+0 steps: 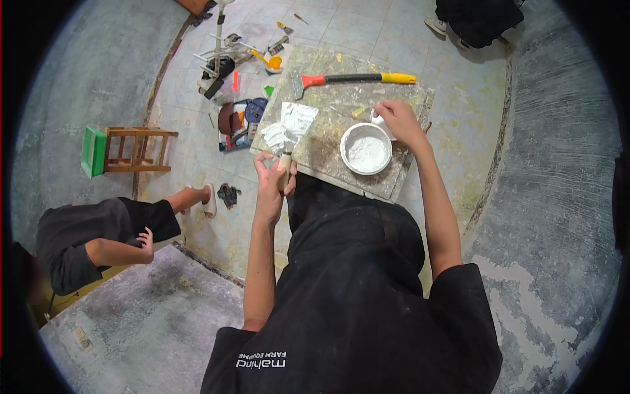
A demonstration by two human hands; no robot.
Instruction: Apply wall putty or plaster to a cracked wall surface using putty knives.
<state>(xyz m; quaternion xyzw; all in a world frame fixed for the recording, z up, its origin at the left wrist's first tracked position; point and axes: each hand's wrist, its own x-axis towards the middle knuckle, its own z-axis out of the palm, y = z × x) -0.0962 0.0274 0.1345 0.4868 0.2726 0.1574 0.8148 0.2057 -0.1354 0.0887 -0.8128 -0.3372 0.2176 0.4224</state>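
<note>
My left hand is closed around the pale handle of a putty knife at the near left edge of a stained board. White putty covers the blade end, and beside it lies a flat, putty-smeared white piece. A round white tub of white paste stands on the board, right of the knife. Just beyond the tub, my right hand is closed, its fingers curled at a white rounded edge that is mostly hidden. Whether that edge is a lid I cannot make out.
A long-handled scraper lies across the board's far part. Left of the board are a tool tray, an orange tool and a metal stand. A wooden stool and a bending person are farther left; another person is at far right.
</note>
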